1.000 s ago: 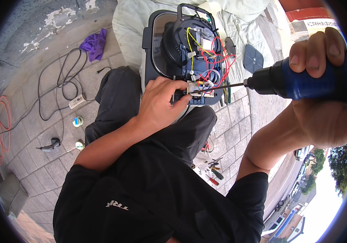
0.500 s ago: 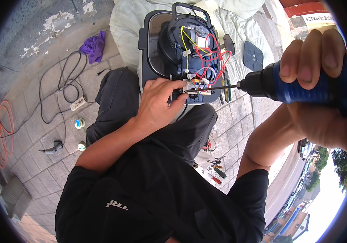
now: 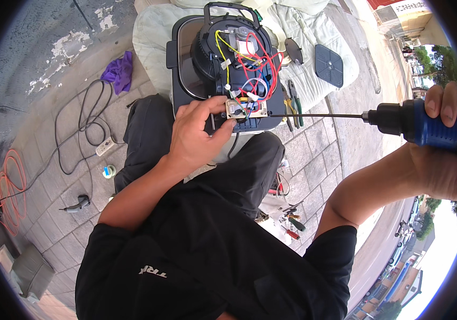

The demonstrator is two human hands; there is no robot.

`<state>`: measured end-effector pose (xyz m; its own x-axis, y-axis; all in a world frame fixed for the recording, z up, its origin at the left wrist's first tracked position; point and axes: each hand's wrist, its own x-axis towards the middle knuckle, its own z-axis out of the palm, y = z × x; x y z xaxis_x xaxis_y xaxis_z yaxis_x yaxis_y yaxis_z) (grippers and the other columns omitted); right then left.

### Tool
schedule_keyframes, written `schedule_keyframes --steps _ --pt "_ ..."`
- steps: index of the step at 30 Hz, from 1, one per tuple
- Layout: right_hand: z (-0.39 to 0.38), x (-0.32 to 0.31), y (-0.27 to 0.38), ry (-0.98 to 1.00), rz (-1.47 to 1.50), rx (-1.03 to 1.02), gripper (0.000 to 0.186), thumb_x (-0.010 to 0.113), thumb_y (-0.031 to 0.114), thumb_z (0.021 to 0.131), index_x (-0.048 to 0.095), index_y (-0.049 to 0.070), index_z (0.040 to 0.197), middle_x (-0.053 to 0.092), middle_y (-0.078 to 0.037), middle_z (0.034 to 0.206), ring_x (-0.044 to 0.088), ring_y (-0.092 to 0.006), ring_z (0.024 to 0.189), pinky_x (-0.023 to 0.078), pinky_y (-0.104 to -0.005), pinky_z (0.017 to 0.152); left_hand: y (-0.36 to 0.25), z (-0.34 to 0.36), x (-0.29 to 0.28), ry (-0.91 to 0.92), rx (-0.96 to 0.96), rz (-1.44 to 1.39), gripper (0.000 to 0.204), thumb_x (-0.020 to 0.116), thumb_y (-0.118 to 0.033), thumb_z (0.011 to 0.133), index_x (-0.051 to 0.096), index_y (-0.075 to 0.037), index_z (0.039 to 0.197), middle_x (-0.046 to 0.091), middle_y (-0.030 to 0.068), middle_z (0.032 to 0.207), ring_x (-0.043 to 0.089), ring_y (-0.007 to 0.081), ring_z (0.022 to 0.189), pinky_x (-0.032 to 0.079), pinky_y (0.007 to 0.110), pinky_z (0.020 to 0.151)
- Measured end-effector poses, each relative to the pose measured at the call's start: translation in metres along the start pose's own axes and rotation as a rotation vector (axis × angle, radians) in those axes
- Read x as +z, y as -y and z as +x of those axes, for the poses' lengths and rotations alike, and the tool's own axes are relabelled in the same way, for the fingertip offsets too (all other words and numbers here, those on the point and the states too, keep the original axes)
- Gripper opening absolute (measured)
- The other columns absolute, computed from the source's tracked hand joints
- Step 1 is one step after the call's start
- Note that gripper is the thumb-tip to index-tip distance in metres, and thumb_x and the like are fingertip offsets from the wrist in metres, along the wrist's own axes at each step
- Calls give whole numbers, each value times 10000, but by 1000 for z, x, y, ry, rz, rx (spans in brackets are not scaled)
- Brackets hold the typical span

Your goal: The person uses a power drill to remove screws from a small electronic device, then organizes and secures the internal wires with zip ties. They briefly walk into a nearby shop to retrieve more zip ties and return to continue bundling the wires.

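Drill bit (image 3: pixel 314 115) runs level, its long axis pointing from the blue cordless drill (image 3: pixel 418 125) toward the small circuit board (image 3: pixel 245 110) on the opened dark appliance (image 3: pixel 228 64). Right hand (image 3: pixel 442 154) grips the drill's handle; left hand (image 3: pixel 199 136) pinches the board's edge. Compared with half a second ago, the drill sits farther from the board and the bit's tip is clear of it. Red, yellow and blue wires (image 3: pixel 255 64) loop just above the board; pliers (image 3: pixel 292 98) lie right of the appliance on a pale cloth (image 3: pixel 154 48).

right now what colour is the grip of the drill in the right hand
Blue, with a black nose, on the drill held by the right hand; the head view shows it.
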<state>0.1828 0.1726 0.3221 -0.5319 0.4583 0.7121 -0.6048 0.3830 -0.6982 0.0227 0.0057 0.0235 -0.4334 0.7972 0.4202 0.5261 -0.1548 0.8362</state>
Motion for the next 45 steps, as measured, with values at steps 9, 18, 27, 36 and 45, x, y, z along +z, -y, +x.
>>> schedule_keyframes --steps 9,18,27,36,45 --pt "-24 -57 5 39 -69 144 495 690 412 909 583 24 1199 518 -126 1021 560 -226 868 475 -419 797 4 -2 6 -41 16 23 481 844 -132 815 675 -66 1261 768 37 1032 683 222 963 456 372 893" --pt "-28 -54 -5 133 3 139 518 640 420 923 565 5 1225 538 -136 1046 582 -249 892 493 -440 803 6 -1 7 -45 36 18 489 849 -99 802 678 -62 1258 763 36 1019 685 214 950 461 364 891" --pt "-26 -53 -5 154 32 136 544 590 428 936 547 -14 1251 558 -147 1070 604 -272 916 510 -461 809 6 -1 7 -39 39 29 491 855 -107 801 679 -60 1258 762 38 1021 687 214 944 464 362 883" --pt "-30 -55 -5 140 2 137 527 631 451 920 569 16 1211 548 -129 1046 592 -254 885 501 -437 793 4 0 6 -30 34 22 490 853 -110 806 676 -64 1260 764 34 1024 686 210 954 459 361 884" --pt "-34 -56 -8 140 7 133 511 635 450 926 574 24 1203 556 -127 1030 597 -251 857 508 -430 766 5 -2 7 -26 16 26 484 850 -105 804 676 -66 1254 762 33 1026 686 210 959 457 365 891"
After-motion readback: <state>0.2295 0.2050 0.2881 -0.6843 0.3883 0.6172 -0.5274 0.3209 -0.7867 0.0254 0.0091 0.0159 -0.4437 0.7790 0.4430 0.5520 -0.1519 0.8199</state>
